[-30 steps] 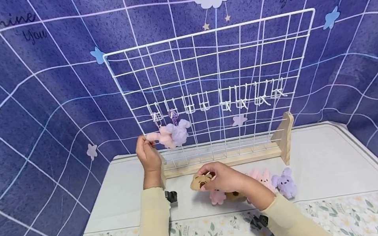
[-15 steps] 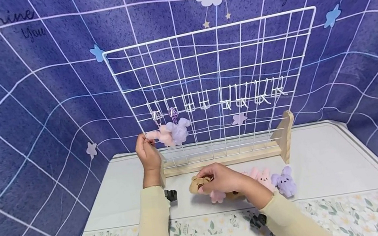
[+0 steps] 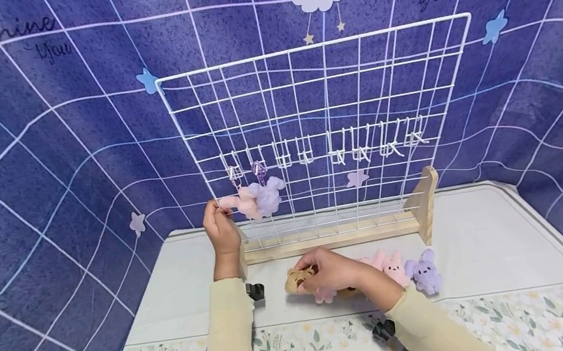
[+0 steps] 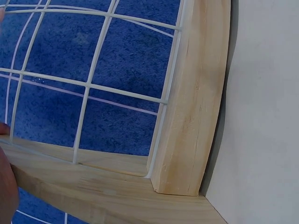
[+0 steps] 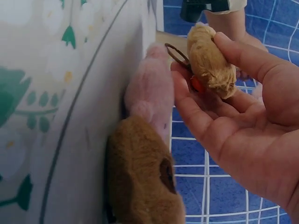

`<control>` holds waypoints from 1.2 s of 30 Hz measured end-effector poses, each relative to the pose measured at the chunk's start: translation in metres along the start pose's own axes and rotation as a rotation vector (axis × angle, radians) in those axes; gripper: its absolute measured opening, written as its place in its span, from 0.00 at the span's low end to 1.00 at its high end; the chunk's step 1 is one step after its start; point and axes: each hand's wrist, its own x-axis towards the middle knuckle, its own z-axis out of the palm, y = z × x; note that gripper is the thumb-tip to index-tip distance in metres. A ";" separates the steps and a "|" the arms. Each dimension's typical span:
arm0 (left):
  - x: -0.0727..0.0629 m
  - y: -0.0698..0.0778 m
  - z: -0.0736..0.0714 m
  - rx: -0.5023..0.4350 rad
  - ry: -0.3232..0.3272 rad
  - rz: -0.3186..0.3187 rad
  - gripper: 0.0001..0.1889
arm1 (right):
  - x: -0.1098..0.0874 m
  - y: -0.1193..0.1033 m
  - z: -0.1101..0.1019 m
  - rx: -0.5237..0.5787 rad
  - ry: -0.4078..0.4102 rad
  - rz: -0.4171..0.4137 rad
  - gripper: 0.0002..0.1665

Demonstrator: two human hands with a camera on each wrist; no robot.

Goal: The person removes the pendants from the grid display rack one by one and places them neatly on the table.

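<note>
R fingers [image 5: 192, 109] dipped, pinching brn plush [image 5: 209, 65]; L hand [image 3: 222, 230] @ grid edge [image 3: 184, 138], grip unclear.

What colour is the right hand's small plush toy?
The small plush toy is mostly tan, clearest in the right wrist view.

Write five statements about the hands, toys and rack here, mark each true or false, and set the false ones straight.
1. The right hand holds a brown toy. True.
2. The left hand lies flat on the tabletop. False: it is raised at the left end of the wire rack.
3. A hanging pink toy and a hanging purple toy are side by side. True.
4. Every hook on the rack carries a toy. False: the right-hand hooks are bare.
5. The purple toy on the table is left of the right hand. False: it is to the right of that hand.
</note>
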 end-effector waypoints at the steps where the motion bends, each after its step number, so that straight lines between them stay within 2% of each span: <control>1: 0.000 0.000 0.000 0.001 -0.001 -0.001 0.13 | 0.001 0.001 0.001 -0.013 -0.001 0.001 0.18; 8: 0.000 0.000 -0.001 0.017 0.010 -0.010 0.13 | 0.004 0.008 0.007 -0.121 0.003 0.008 0.18; 22: 0.001 -0.001 -0.001 0.023 -0.005 -0.001 0.13 | 0.011 0.008 0.013 -0.190 0.039 0.063 0.19; 36: 0.000 -0.001 -0.001 0.018 -0.008 -0.029 0.13 | 0.011 0.002 0.021 -0.320 0.054 0.007 0.19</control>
